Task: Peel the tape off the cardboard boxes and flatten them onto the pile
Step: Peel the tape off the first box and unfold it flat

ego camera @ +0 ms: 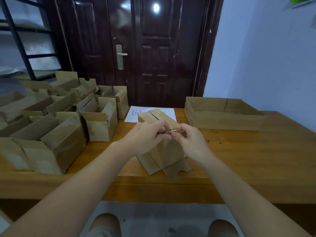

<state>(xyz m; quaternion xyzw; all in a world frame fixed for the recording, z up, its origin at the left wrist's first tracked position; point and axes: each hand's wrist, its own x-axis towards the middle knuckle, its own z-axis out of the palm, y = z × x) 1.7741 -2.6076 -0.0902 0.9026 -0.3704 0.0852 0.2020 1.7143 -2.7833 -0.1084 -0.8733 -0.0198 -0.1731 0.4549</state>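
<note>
A small cardboard box [164, 151] stands on the wooden table [239, 159] in front of me, its top flaps slightly parted and its lower flaps splayed out on the wood. Above the box, my left hand [147, 134] and my right hand [189, 139] meet and pinch a thin crumpled strip of tape [175, 131] between their fingertips. Several open cardboard boxes [56, 120] crowd the table's left side. A pile of flattened cardboard [222, 113] lies at the back right.
A white paper sheet with a drawn letter [135, 112] lies under the far side of the box. A dark door [136, 48] stands behind the table, a black metal rack [25, 40] at the far left. My knees [106, 224] show below the table edge.
</note>
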